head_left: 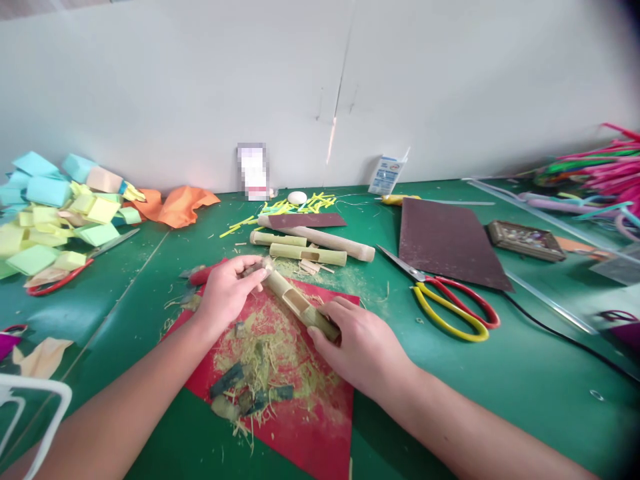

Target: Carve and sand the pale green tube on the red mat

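A bamboo tube (289, 293) with a rectangular opening cut in its side lies slantwise between my hands, over a red sheet (320, 427). My right hand (363, 343) wraps round its near end. At the far end, the thumb and fingers of my left hand (231, 290) pinch the rim; whether a small grey-brown piece is also between them I cannot make out. Pale green shavings and dust (265, 353) cover the sheet, with dark scraps (227, 381) among them. Just beyond my left hand, a red handle (200, 275) is partly hidden.
Behind my hands lie another cut bamboo tube (327, 256), a longer pale stick (345, 244) and a dark brown strip (307, 221). Scissors (450, 300) and a brown sheet (445, 240) are at right. Paper blocks (47, 193) pile up at left; a wall (200, 87) closes the back.
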The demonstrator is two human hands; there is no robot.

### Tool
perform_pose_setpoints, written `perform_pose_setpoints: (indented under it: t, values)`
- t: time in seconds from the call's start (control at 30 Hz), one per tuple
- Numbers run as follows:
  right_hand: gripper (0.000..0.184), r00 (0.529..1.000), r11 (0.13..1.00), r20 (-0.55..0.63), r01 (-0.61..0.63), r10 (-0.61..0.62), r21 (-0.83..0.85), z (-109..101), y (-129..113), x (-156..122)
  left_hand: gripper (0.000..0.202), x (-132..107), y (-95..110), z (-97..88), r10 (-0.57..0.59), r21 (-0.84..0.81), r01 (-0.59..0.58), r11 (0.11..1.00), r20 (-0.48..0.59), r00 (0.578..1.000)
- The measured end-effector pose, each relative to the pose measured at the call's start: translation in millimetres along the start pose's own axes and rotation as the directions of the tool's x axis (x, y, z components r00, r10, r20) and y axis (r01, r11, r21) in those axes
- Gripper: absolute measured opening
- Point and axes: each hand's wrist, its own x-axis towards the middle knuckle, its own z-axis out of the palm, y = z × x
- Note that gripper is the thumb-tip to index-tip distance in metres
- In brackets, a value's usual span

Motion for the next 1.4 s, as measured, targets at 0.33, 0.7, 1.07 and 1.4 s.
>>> perform_pose_setpoints:
  t: [0.33,0.7,1.07,1.4]
  values:
    - [0.013,1.0,1.0,0.016,-0.015,0.015,0.003,-1.3,0.3,0.9,0.027,-2.3,3.2,0.9,0.069,0.053,-0.067,0.996,-0.039,0.997]
    - [0.014,1.0,1.0,0.017,-0.014,0.014,0.007,-0.4,0.5,1.8,0.031,-3.0,-2.3,2.8,0.102,0.061,-0.101,0.993,-0.012,0.995]
    - [0.014,1.0,1.0,0.014,-0.021,0.021,0.022,-2.3,-0.1,1.2,0.02,-2.4,-3.0,-3.3,0.384,0.417,-0.362,0.834,0.032,0.923]
    - [0.013,1.0,1.0,0.005,-0.013,0.013,0.018,1.2,2.7,0.7,0.017,4.9,-4.8,-8.6,0.589,0.487,-0.67,0.56,0.334,0.736]
